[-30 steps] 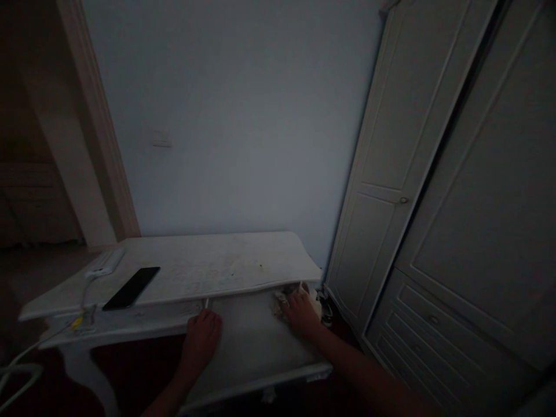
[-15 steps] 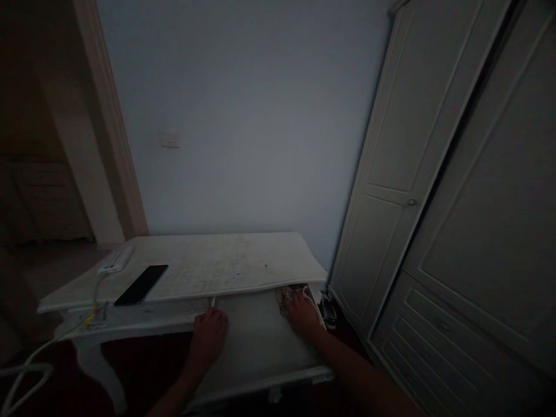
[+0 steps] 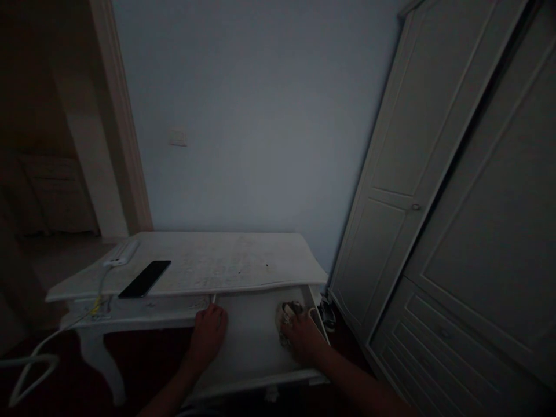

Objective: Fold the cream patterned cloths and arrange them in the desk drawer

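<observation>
A white desk [image 3: 204, 266] stands against the wall with its right-hand drawer [image 3: 256, 341] pulled out. My left hand [image 3: 208, 333] rests on the drawer's left edge, fingers curled over it. Inside the drawer my right hand [image 3: 302, 336] presses a crumpled pale cloth [image 3: 284, 315] against the bottom near the right wall. The room is dim and finger detail is faint.
A black phone [image 3: 145, 278] and a white power strip [image 3: 121, 253] with its cable lie on the desk's left part. A tall white wardrobe [image 3: 434, 202] fills the right side. A doorway [image 3: 52, 145] opens at the left. Dark shoes [image 3: 326, 313] sit between desk and wardrobe.
My right hand with the cloth has slid back from the drawer's far end toward me. The left hand has stayed on the drawer's edge. The view has shifted slightly.
</observation>
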A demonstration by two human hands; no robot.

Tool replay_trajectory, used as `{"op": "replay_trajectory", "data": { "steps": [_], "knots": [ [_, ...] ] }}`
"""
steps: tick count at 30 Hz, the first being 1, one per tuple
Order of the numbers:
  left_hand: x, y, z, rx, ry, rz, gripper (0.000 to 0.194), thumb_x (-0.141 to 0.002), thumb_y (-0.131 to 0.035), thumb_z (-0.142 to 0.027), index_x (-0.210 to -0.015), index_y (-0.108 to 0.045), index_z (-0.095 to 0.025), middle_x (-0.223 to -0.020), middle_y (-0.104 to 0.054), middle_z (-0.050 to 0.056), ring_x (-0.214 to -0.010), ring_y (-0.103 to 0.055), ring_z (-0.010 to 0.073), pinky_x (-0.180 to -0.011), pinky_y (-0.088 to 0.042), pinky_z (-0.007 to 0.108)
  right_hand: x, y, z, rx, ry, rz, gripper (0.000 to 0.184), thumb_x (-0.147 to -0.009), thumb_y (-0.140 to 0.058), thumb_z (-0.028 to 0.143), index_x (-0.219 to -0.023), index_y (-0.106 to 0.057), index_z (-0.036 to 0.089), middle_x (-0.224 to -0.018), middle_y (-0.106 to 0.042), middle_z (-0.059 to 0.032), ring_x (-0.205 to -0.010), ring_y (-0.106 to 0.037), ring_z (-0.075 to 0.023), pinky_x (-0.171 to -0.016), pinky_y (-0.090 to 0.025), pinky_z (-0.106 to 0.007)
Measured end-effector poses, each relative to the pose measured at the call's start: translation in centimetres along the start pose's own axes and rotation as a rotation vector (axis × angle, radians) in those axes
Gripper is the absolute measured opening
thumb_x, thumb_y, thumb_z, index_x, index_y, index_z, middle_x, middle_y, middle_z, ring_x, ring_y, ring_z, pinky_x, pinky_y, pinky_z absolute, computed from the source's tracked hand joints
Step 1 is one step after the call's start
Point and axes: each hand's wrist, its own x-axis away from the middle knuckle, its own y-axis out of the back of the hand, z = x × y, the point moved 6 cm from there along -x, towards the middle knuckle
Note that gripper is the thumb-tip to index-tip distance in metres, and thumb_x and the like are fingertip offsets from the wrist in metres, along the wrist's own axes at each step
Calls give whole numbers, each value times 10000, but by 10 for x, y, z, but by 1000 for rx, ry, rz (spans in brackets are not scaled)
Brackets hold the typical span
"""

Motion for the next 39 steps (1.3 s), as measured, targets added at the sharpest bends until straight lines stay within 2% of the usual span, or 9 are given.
{"op": "replay_trajectory", "data": {
  "steps": [4,9,14,18,22,25,29,33,39],
  "knots": [
    [0,-2,0,1,8,9,402,-985,-449,-9,-1177,-774,-149,-1217,-750,142,-1191,-635,287,-984,-445,445,-3,9,-17,-87,-91,-54,683,-814,-705,314,-1483,-575,273,-1507,-588,-181,-1352,-524,-405,-1157,-341,-594],
    [-1,0,2,74,33,6,386,-967,-462,-21,-1146,-774,-161,-1193,-759,131,-1168,-636,274,-1005,-433,447,-33,19,-22,-226,-140,-122,610,-847,-604,193,-1457,-589,184,-1575,-512,-204,-1449,-445,-355,-1198,-314,-498],
    [-2,6,4,106,72,1,371,-979,-452,-45,-1108,-778,-167,-1168,-761,125,-1153,-637,276,-991,-422,437,-56,17,4,-284,-58,-116,582,-891,-647,304,-1463,-595,213,-1529,-560,-186,-1400,-520,-336,-1166,-374,-452],
    [-2,6,3,111,69,0,330,-957,-504,-44,-1080,-778,-180,-1135,-760,108,-1143,-637,270,-981,-419,418,-60,17,41,-323,161,-105,560,-908,-671,454,-1439,-619,284,-1461,-604,-154,-1331,-582,-325,-1114,-425,-435],
    [-1,4,3,87,35,-14,348,-945,-519,-26,-1120,-775,-184,-1158,-757,112,-1137,-635,270,-971,-426,416,-52,16,53,-294,311,-74,756,-858,-724,487,-1563,-486,351,-1498,-589,-139,-1410,-518,-360,-1217,-276,-580],
    [-1,1,3,75,31,-5,359,-949,-511,-16,-1121,-774,-189,-1161,-759,104,-1144,-639,264,-976,-436,414,-46,9,34,-280,174,0,1002,-751,-821,452,-1633,-345,438,-1647,-458,-142,-1536,-365,-435,-1204,-149,-746],
    [-1,-1,2,9,24,-9,378,-957,-498,-4,-1154,-773,-173,-1205,-751,128,-1179,-639,277,-978,-444,427,-41,6,5,-360,-25,-24,1066,-720,-829,353,-1659,-326,387,-1745,-295,-149,-1571,-327,-416,-1210,-331,-589],
    [0,-8,2,-30,23,-37,425,-958,-467,20,-1198,-766,-161,-1217,-753,138,-1188,-640,279,-993,-434,431,-56,8,1,-455,-46,-103,1014,-728,-796,295,-1650,-376,290,-1739,-298,-173,-1537,-411,-379,-1211,-383,-470],
    [0,-14,7,107,31,-79,368,-936,-515,-32,-1132,-773,-207,-1171,-761,106,-1176,-627,279,-984,-419,422,-100,10,60,-489,156,-111,1002,-704,-861,374,-1609,-442,275,-1662,-437,-171,-1511,-441,-383,-1206,-402,-478]
  ]
}}
